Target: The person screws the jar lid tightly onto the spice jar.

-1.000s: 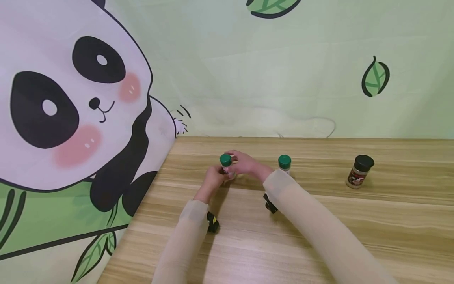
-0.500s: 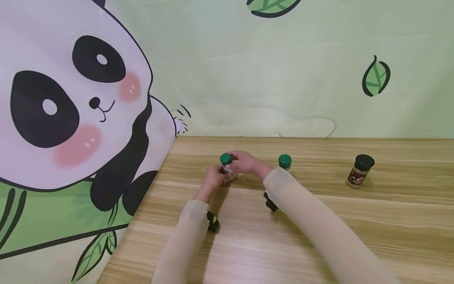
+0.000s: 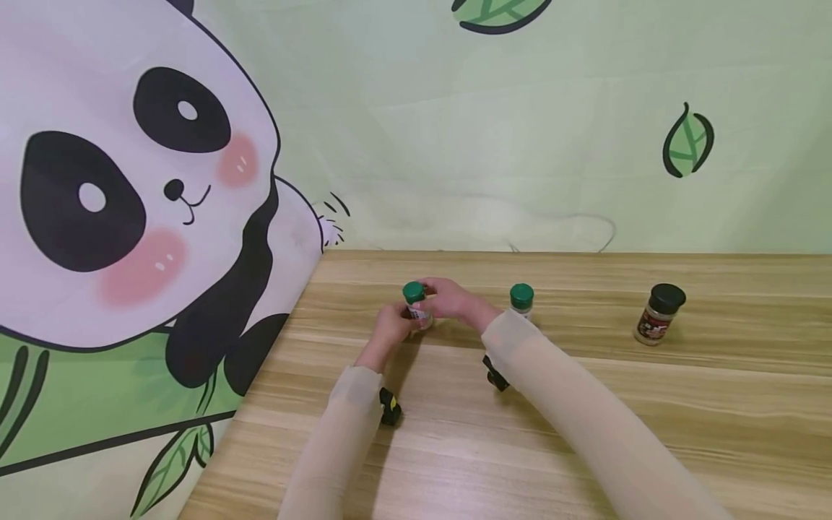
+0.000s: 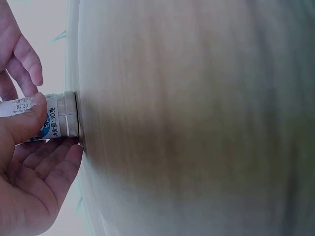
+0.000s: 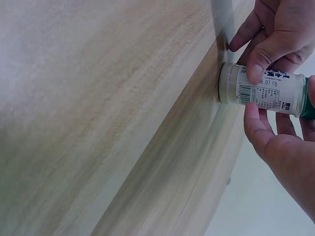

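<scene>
A small seasoning jar [image 3: 419, 315] with a green cap and a white printed label is upright at the table's left part, its base at or close to the wood. My left hand [image 3: 393, 323] grips its lower body; in the left wrist view the thumb of the left hand [image 4: 29, 177] lies across the label and the fingers curl behind. From the other side my right hand [image 3: 448, 297] holds the upper jar. In the right wrist view the right hand [image 5: 290, 152] has fingers against the label side and a digit at the green cap [image 5: 308, 101].
A second green-capped jar [image 3: 521, 297] stands right of the hands, partly hidden by the right sleeve. Farther right is a black-capped seasoning jar [image 3: 659, 315]. Behind the wooden table [image 3: 715, 419] hangs a panda-print cloth [image 3: 416, 144].
</scene>
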`<state>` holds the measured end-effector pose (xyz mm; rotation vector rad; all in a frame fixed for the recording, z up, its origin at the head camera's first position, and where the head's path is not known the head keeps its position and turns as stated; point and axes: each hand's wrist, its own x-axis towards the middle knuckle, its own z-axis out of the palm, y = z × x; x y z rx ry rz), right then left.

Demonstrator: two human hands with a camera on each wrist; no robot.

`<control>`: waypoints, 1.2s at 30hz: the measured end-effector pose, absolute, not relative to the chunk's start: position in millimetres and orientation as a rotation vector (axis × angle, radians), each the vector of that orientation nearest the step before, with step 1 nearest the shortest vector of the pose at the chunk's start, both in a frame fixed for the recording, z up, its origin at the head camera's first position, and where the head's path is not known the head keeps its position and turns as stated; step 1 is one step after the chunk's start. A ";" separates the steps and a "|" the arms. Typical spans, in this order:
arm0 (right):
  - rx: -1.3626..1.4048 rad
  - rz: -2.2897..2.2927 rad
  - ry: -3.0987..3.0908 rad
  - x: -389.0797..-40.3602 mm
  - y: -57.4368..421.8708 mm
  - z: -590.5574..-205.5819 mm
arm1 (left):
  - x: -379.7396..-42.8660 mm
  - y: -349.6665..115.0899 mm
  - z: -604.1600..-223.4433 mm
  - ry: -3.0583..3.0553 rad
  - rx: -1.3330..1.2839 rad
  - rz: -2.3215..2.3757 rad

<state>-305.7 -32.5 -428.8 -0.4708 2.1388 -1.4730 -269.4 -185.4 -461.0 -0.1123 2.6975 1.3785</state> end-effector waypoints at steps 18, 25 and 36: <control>-0.434 -1.522 2.154 -303.8 -34.4 -433.9 | -268.8 -186.2 -460.4 2.740 -0.074 1.328; -0.408 -1.566 2.136 -301.4 -35.0 -433.8 | -269.2 -185.9 -461.1 2.750 -0.065 1.318; -0.415 -1.585 2.152 -299.3 -35.8 -435.4 | -269.2 -185.9 -460.6 2.732 -0.071 1.371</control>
